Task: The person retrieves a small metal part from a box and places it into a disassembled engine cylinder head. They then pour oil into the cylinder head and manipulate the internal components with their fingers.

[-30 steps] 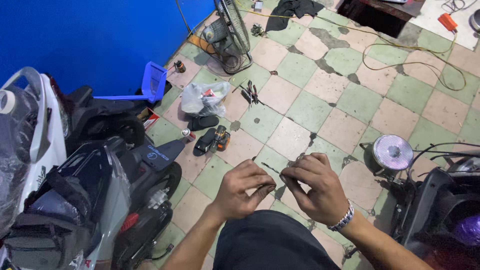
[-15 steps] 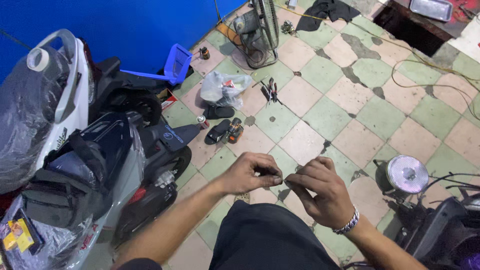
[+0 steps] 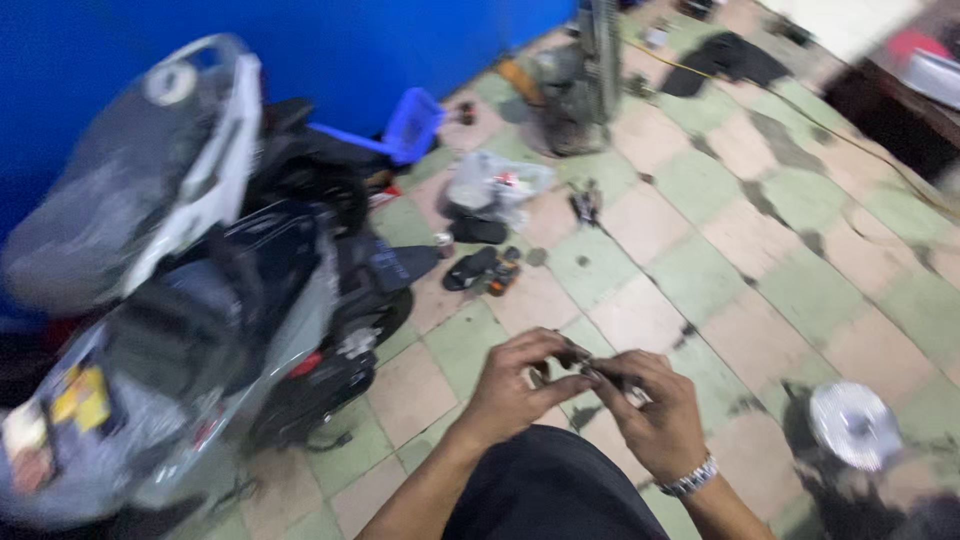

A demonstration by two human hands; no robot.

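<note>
My left hand (image 3: 520,388) and my right hand (image 3: 655,410) meet above my dark-clad knee (image 3: 555,490), fingertips pinched together on a small dark metal part (image 3: 590,372). The picture is blurred, so I cannot tell what kind of part it is. A metal bracelet (image 3: 690,478) circles my right wrist. Both hands hover over the pink and green tiled floor (image 3: 700,260).
A partly stripped scooter (image 3: 200,300) stands at the left against a blue wall (image 3: 350,45). A blue stool (image 3: 400,128), a plastic bag (image 3: 490,185), dark sandals (image 3: 485,268), pliers (image 3: 585,205) and a fan base (image 3: 580,90) lie beyond. A round silver disc (image 3: 850,425) sits at the right.
The view has swung left and blurred. My hands have closed in on each other and now pinch the small part together.
</note>
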